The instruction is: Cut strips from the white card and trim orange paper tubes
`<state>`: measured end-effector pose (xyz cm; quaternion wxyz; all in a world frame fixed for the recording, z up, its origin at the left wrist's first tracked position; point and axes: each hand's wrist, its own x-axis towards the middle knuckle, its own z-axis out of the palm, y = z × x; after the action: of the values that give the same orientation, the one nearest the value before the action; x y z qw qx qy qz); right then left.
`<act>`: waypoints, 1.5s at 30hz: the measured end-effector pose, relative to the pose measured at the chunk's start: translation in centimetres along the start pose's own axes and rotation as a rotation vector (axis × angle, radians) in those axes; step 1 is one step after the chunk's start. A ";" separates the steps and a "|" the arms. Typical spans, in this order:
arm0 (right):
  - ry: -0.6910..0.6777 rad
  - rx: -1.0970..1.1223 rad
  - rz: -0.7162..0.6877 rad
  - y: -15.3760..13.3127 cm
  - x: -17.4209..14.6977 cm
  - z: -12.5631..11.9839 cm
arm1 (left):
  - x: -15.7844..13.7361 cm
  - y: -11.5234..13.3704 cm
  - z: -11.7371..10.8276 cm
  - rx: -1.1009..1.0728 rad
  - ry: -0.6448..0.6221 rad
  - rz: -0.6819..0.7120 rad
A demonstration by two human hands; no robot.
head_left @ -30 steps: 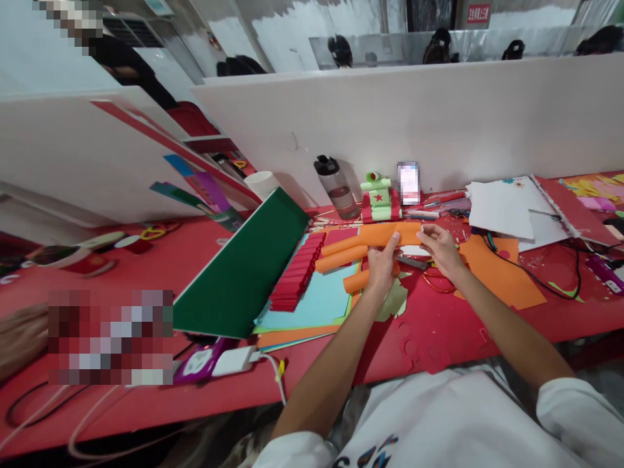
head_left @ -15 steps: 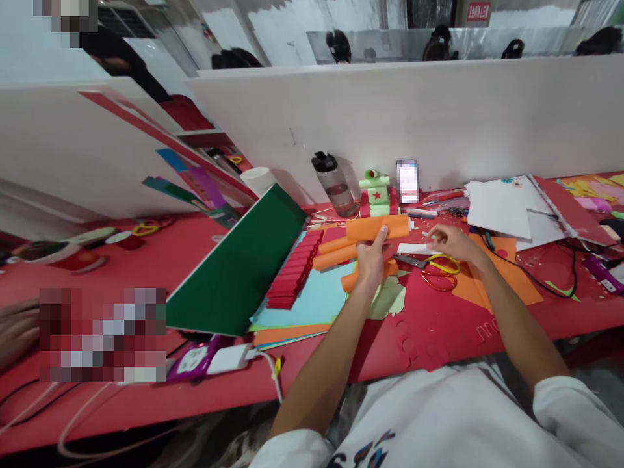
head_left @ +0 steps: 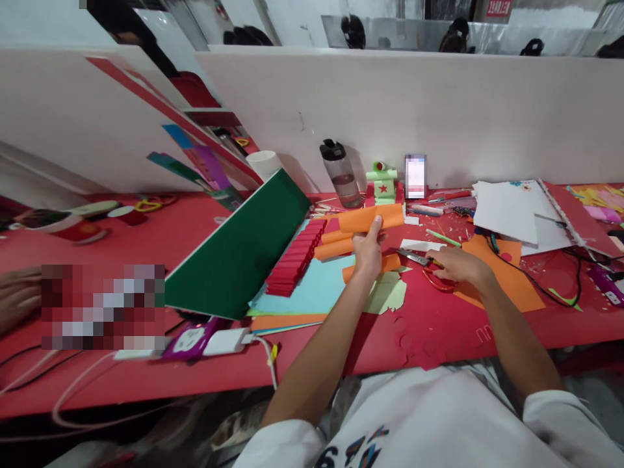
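Note:
My left hand (head_left: 368,250) is closed around a rolled orange paper tube (head_left: 358,219), held above the table. More orange rolls (head_left: 335,247) lie beneath and beside it, next to a row of folded red paper pieces (head_left: 297,260). My right hand (head_left: 458,265) is closed over the handles of a pair of scissors (head_left: 414,257), whose blades point left on the table. A thin green stick (head_left: 442,238) rests just beyond that hand, near a white paper strip (head_left: 420,246). Red paper (head_left: 439,318) with cut-out shapes lies in front.
A green board (head_left: 238,253) leans at the left. Behind stand a water bottle (head_left: 341,175), a light green paper model (head_left: 383,188) with a red star, and a phone (head_left: 415,175). White sheets (head_left: 507,211) lie at the right. Another person's hand (head_left: 19,296) is at the far left.
My right hand has let go of the thin stick and moved down onto the scissors' handles. My left hand still holds the orange tube. The view has shifted slightly.

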<state>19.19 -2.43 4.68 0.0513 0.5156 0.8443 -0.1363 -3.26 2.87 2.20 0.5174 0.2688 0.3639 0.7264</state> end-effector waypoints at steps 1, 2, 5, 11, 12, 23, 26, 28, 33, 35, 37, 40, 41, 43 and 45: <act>-0.001 0.036 -0.008 0.2 -0.2 -0.2 | 0.1 0.2 0.0 -0.001 0.017 0.010; -0.003 0.083 -0.019 0.5 -0.3 -0.3 | 0.3 0.4 0.0 0.000 0.036 0.019; 0.044 0.284 -0.013 1.3 -0.7 -0.8 | 0.7 0.9 0.0 -0.001 0.095 0.043; 0.309 0.977 -0.017 -0.3 0.8 0.2 | 0.7 0.9 0.1 -0.062 0.127 0.071; 0.337 1.050 -0.049 -1.0 1.2 0.5 | 0.5 0.8 0.1 -0.062 0.126 0.067; 0.373 1.211 -0.109 -5.6 2.4 2.2 | -0.8 -0.6 0.6 -0.010 0.114 0.037; 0.375 1.196 -0.094 -5.5 2.6 2.3 | -0.7 -0.5 0.7 -0.039 0.117 0.032; 0.379 1.179 -0.085 -5.4 2.6 2.3 | -0.6 -0.4 0.6 -0.047 0.113 0.039; 0.367 1.161 -0.062 -5.7 2.4 2.3 | -0.3 -0.4 0.4 -0.030 0.116 0.043; 0.367 1.160 -0.055 -5.8 2.4 2.3 | -0.4 -0.4 0.4 -0.018 0.122 0.038; 0.374 1.153 -0.054 -6.0 2.4 2.2 | -0.5 -0.4 0.5 -0.012 0.120 0.037; 0.390 1.110 -0.050 -6.1 2.3 2.0 | -0.8 -0.3 0.7 -0.021 0.112 0.031; 0.396 1.093 -0.047 -6.2 2.3 2.0 | -0.9 -0.3 0.8 -0.023 0.109 0.026; 0.406 1.073 -0.042 -6.2 2.4 2.1 | -1.0 -0.4 0.9 -0.027 0.105 0.020; 0.414 1.072 -0.038 -6.1 2.6 2.4 | -1.2 -0.5 0.9 -0.031 0.098 0.021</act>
<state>12.48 -3.55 2.91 -0.3861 0.4703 0.6588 -0.4423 -1.90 2.10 2.33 0.4953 0.2289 0.3745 0.7497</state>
